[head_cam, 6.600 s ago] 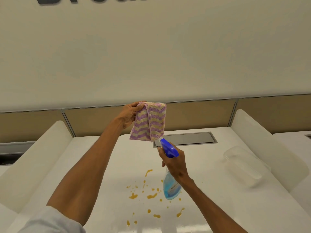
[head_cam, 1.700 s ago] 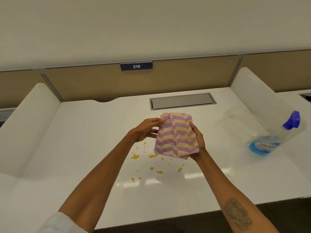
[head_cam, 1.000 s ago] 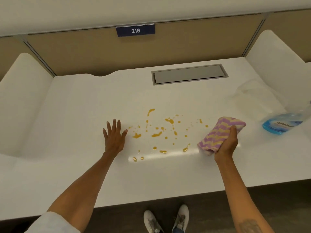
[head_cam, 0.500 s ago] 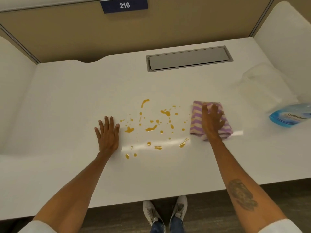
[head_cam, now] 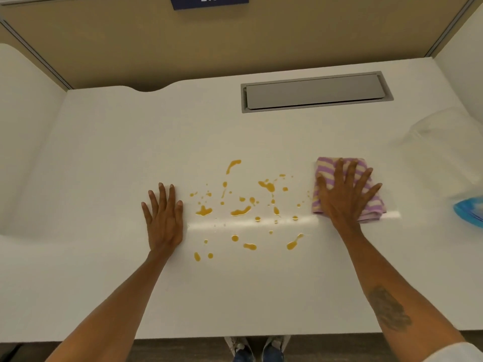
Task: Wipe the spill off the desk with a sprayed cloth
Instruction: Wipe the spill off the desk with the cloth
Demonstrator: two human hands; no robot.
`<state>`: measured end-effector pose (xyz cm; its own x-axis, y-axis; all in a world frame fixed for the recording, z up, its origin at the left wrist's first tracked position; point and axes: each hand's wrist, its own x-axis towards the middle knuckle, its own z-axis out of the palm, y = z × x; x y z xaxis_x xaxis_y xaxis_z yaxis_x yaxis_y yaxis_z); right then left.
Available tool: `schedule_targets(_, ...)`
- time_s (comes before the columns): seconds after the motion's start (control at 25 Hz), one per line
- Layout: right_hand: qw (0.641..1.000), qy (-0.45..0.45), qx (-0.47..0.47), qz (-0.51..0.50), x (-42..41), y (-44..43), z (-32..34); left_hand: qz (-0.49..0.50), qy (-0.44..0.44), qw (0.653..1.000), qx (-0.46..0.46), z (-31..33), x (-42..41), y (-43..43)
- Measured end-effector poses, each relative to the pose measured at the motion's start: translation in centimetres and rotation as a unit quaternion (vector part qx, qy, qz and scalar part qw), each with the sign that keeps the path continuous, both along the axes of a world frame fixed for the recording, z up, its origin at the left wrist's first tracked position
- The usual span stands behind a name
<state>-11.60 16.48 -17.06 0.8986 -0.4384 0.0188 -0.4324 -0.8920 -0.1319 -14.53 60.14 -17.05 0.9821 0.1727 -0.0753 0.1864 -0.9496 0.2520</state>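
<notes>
Head camera looks straight down on a white tabletop (head_cam: 104,158), and both hands are planted flat on it. Left hand (head_cam: 164,220) lies palm down, fingers apart and loosely spread, empty, just to the left of the spill, not touching any of the drops. Right hand (head_cam: 345,197) is pressed flat on top of the folded cloth (head_cam: 325,165), fingers fanned wide across it, a flat press rather than a closed grip. That cloth, purple and cream in a zigzag stripe, lies on the tabletop just right of the spill, its left edge close beside the nearest small drops.

And the spill (head_cam: 240,211) is all there: orange splashes and dots scattered across the middle of the tabletop between the two hands, some bigger blobs towards the centre, a long streak at the far side, a few stray drops nearer the front edge. A bright strip of reflected light runs across the surface through the lower drops.

Over at the right edge, a blue spray bottle (head_cam: 470,212) is only partly in frame, well apart from the cloth. Towards the back edge sits a grey cable hatch (head_cam: 313,92) set into the tabletop, lid closed. Behind it runs a tan partition panel (head_cam: 130,43), with a dark blue number plate (head_cam: 209,1) cut off at the top. Below the front edge, the toes of two shoes (head_cam: 258,348) show on the floor.
</notes>
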Motion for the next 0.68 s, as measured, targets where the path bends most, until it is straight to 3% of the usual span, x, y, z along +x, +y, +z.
schedule_targets(0.32, 0.993, -0.002, 0.009, 0.118, 9.8, 3.5, 0.0, 0.01, -0.008, 1.0, 0.001, -0.6, 0.4, 0.0)
schedule_targets(0.52, 0.968, -0.018, -0.03, 0.247, 3.9, 4.9, -0.9, 0.002, 0.004, 1.0, 0.001, -0.3, 0.2, 0.0)
schedule_targets(0.68, 0.931, -0.029, -0.073, 0.357, -3.0, 1.2, -1.0, -0.007, 0.014, 1.0, 0.001, 0.0, -0.2, 0.0)
